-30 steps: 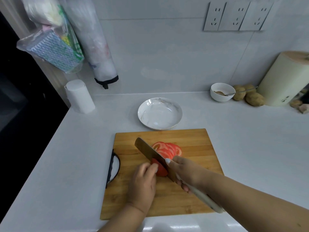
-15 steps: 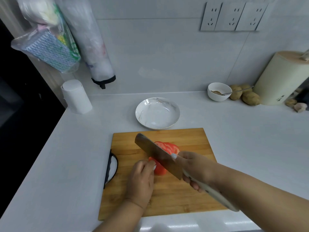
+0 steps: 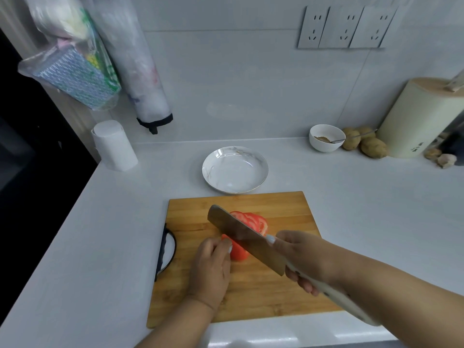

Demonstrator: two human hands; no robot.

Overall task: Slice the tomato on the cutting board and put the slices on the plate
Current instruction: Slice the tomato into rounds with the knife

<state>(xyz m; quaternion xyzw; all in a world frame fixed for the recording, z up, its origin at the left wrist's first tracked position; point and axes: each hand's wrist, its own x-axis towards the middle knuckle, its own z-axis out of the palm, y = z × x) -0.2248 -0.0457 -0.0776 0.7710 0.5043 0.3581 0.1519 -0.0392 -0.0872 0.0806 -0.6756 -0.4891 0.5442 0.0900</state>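
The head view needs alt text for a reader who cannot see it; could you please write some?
A right hand holds a knife over a tomato steadied by the left hand on a wooden cutting board, slices behind the blade, an empty plate beyond.

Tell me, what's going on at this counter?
A person is slicing a tomato on a cutting board. The left hand steadies the uncut piece while the right hand holds a knife over it. Several slices lie behind the blade. The plate beyond the board holds none yet.
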